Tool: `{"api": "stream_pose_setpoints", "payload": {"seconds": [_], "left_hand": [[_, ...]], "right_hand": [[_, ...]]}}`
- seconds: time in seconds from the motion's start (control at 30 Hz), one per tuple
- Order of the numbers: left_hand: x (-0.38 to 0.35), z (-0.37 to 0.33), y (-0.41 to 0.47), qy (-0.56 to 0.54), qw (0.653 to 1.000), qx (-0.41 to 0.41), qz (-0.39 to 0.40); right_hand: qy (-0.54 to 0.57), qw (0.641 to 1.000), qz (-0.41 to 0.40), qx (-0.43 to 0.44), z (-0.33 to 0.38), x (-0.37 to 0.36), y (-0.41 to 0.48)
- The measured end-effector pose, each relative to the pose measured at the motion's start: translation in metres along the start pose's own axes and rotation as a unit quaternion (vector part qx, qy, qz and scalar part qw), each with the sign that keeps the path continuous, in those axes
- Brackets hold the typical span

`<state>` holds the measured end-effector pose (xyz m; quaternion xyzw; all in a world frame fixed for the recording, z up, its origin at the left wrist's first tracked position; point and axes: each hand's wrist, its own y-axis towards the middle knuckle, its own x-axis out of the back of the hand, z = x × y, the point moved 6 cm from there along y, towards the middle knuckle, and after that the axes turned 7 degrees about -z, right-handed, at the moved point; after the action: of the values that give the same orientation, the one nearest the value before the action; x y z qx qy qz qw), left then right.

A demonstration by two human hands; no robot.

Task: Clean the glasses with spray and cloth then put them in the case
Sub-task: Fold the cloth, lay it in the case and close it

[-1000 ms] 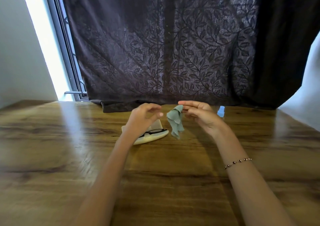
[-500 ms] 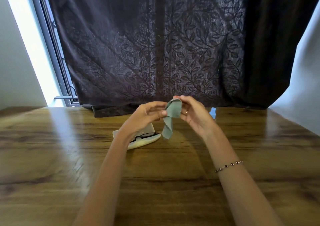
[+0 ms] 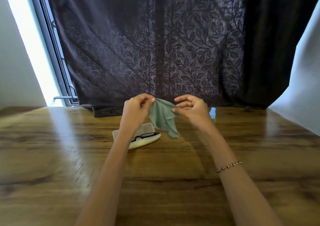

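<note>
Pinching the cloth (image 3: 161, 118) by its top edge, the left hand (image 3: 136, 109) and right hand (image 3: 192, 108) hold it near the glasses (image 3: 147, 135) lying in the open case (image 3: 140, 144), where a slack pinch could drop it.

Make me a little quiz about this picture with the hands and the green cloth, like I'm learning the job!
1. Fill the gap: the spray bottle stands on the table just behind the ___ hand.
2. True or false: the glasses lie in the open case.
3. What do the left hand and the right hand both pinch? A) the green cloth B) the spray bottle C) the glasses

Key: 1 right; 2 true; 3 A.
</note>
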<state>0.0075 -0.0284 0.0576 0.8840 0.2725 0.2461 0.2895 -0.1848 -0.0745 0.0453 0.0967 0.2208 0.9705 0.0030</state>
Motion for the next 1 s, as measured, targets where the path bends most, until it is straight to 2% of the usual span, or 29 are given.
{"api": "stream_pose_setpoints", "payload": {"seconds": [0.07, 0.17, 0.23, 0.3, 0.4, 0.47, 0.53, 0.63, 0.7, 0.73, 0.8, 0.87, 0.93, 1.0], "left_hand": [[0.006, -0.005, 0.002, 0.030, 0.999, -0.033, -0.030], [0.012, -0.010, 0.004, 0.039, 0.998, -0.041, -0.035], [0.016, -0.012, 0.006, 0.037, 0.998, -0.036, -0.022], [0.019, -0.008, 0.008, 0.021, 1.000, -0.007, -0.002], [0.012, 0.000, 0.006, -0.034, 0.994, 0.100, 0.038], [0.000, 0.003, 0.002, -0.058, 0.984, 0.158, 0.058], [-0.012, 0.004, -0.002, -0.070, 0.976, 0.193, 0.077], [-0.028, 0.004, -0.006, -0.081, 0.964, 0.231, 0.102], [-0.029, 0.002, -0.008, -0.098, 0.959, 0.247, 0.096], [-0.026, 0.001, -0.008, -0.113, 0.957, 0.251, 0.090], [-0.016, -0.002, -0.005, -0.161, 0.952, 0.244, 0.087], [-0.005, -0.003, -0.002, -0.208, 0.948, 0.221, 0.094], [0.000, 0.001, -0.002, -0.181, 0.956, 0.211, 0.097], [-0.005, 0.006, -0.006, -0.130, 0.960, 0.220, 0.113]], "right_hand": [[-0.070, 0.996, -0.026, 0.048, 0.006, 0.008, 0.001], [-0.073, 0.994, -0.056, 0.057, 0.008, 0.018, 0.003], [0.028, 0.999, -0.032, 0.010, 0.005, 0.020, 0.004], [0.160, 0.986, 0.005, -0.049, 0.003, 0.019, 0.004], [0.214, 0.972, -0.006, -0.101, -0.003, 0.013, 0.001], [0.142, 0.982, -0.071, -0.104, -0.011, 0.009, 0.000], [0.026, 0.990, -0.121, -0.070, -0.012, 0.003, -0.004], [-0.074, 0.991, -0.106, 0.024, 0.004, -0.013, -0.011], [-0.093, 0.989, -0.097, 0.065, 0.014, -0.019, -0.017], [-0.068, 0.990, -0.104, 0.059, 0.014, -0.018, -0.017], [0.066, 0.992, -0.111, 0.001, 0.012, -0.010, -0.014], [0.204, 0.972, -0.101, -0.063, 0.005, -0.001, -0.007], [0.221, 0.965, -0.101, -0.100, -0.005, 0.005, -0.003], [0.147, 0.975, -0.108, -0.130, -0.017, 0.003, -0.004]]}}
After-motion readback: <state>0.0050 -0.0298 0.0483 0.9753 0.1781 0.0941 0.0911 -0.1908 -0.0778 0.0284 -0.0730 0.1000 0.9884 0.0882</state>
